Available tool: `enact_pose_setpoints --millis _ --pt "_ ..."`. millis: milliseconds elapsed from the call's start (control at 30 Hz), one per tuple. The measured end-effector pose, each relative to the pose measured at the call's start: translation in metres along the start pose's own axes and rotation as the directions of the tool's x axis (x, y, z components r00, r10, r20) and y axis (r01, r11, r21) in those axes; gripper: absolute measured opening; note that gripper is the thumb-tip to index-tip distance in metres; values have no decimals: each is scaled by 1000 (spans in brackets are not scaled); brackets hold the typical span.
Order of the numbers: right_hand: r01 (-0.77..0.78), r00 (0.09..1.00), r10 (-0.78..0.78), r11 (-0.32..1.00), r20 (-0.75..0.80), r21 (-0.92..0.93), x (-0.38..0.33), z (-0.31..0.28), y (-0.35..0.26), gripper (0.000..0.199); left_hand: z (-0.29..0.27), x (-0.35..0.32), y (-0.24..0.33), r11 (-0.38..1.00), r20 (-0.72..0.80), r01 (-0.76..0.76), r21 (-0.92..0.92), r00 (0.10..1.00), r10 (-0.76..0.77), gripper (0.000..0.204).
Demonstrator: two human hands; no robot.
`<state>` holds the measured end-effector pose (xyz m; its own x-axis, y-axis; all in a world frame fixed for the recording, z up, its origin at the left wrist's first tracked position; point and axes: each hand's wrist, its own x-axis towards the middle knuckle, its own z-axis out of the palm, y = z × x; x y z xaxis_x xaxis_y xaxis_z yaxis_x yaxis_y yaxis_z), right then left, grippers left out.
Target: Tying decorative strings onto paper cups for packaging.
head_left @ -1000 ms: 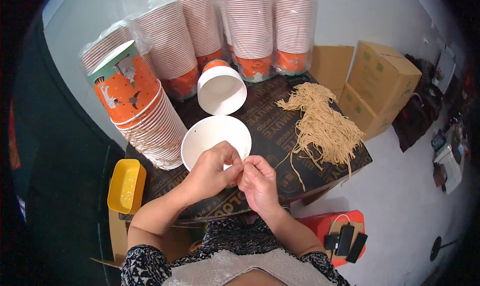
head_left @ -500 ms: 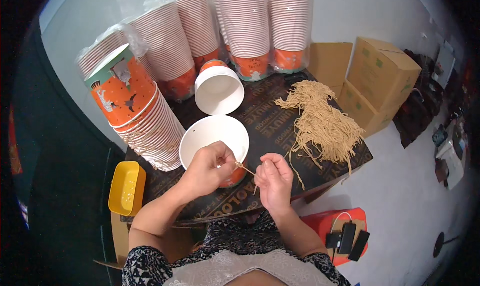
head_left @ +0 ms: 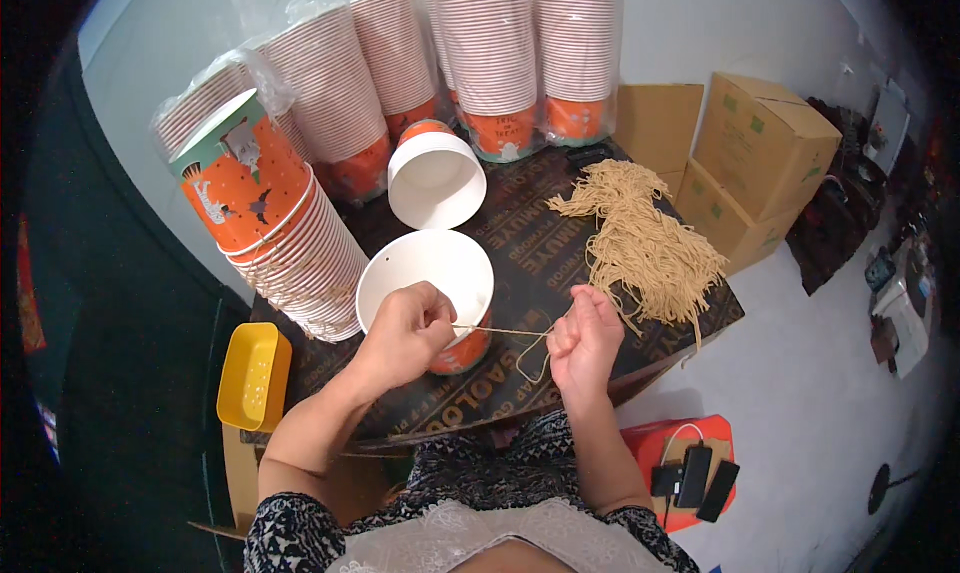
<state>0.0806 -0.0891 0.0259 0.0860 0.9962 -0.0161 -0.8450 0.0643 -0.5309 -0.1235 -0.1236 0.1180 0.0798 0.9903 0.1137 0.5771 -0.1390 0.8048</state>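
A paper bucket [head_left: 425, 258], white inside and orange outside, stands before me, with a small hole near its rim. My left hand [head_left: 408, 335] is closed in a pinch on a tan cord [head_left: 507, 331] at the bucket's near right rim. The cord runs taut to my right hand [head_left: 586, 341], whose fingers are closed round it. A loose loop of cord dangles below, just left of that hand. Whether the cord passes through the bucket wall is hidden by my left hand. Beyond my right hand lies a heap of tan cords [head_left: 655, 248].
A nested stack of buckets with cords [head_left: 300, 273] leans at the left, near a yellow tray [head_left: 255, 378]. Another bucket [head_left: 437, 183] lies on its side behind. Tall plastic-wrapped bucket stacks [head_left: 490, 63] line the wall. Cardboard boxes [head_left: 765, 143] and a red stool [head_left: 640, 438] are at right.
My right hand has moved right and slightly up, drawing the cord out into a longer, straight line. My left hand has shifted slightly left, still pinching the cord.
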Motion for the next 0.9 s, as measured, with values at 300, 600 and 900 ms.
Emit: enact_pose_setpoints --millis 300,600,900 --pt "114 992 -107 989 -73 98 31 -13 -25 6 -31 -5 -13 1000 -120 -5 -4 993 5 8" --pt "109 982 -110 994 156 14 50 -21 -36 13 -80 9 -16 543 178 -450 709 859 480 43" --pt "149 961 -136 988 240 -38 31 -5 -67 18 -66 -23 -6 465 373 -596 655 789 488 13"
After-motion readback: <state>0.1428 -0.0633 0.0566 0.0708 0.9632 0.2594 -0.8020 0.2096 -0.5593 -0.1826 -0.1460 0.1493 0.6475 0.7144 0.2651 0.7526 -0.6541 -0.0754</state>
